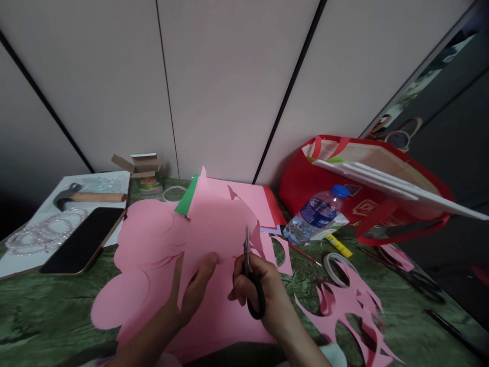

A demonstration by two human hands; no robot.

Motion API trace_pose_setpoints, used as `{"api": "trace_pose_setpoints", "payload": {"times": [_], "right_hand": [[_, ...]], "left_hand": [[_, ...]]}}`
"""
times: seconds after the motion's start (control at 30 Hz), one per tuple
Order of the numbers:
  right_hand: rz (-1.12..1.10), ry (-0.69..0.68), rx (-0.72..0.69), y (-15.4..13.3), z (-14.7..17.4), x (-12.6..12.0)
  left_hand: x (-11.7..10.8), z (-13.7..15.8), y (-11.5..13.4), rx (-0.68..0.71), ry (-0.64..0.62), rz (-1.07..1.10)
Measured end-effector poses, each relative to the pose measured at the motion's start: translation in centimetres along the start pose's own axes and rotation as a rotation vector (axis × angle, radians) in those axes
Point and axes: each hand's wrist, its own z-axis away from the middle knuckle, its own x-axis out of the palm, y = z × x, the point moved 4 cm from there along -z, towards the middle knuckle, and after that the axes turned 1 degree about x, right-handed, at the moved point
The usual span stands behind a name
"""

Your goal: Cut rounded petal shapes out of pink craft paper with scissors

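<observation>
My left hand [196,288] pinches the lower edge of a pink paper sheet [217,224], thumb on top and fingers behind. In my right hand [257,280] is a pair of scissors [255,300] with black handles, fingers through the loops. Its blades point up and away, against the right side of the sheet, where the edge is cut into a curve. How far the blades are apart I cannot make out. Beneath and left of my hands lie several overlapping pink cut-outs, among them a pink oval [120,299].
Left: a hammer [97,197], bead strings [49,232], a black phone [84,239] and a small open box [147,176]. Right: a water bottle [315,214], a red bag [305,173] with white boards, a yellow tube [338,245], a tape roll [330,270] and pink scraps [344,311].
</observation>
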Motion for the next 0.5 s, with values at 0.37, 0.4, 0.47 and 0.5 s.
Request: {"api": "trace_pose_setpoints", "payload": {"times": [0.37,0.4,0.47,0.5], "right_hand": [[0.012,0.006,0.024,-0.27,0.05,0.21],[0.010,0.006,0.019,-0.23,0.04,0.20],[0.004,0.008,0.013,-0.17,0.05,0.21],[0.003,0.011,0.016,-0.13,0.06,0.26]], "left_hand": [[0.59,-0.13,0.68,-0.150,-0.081,0.120],[0.57,-0.15,0.57,-0.158,-0.082,0.112],[0.47,-0.17,0.35,-0.165,-0.079,0.074],[0.41,-0.13,0.24,-0.179,-0.081,0.044]]}}
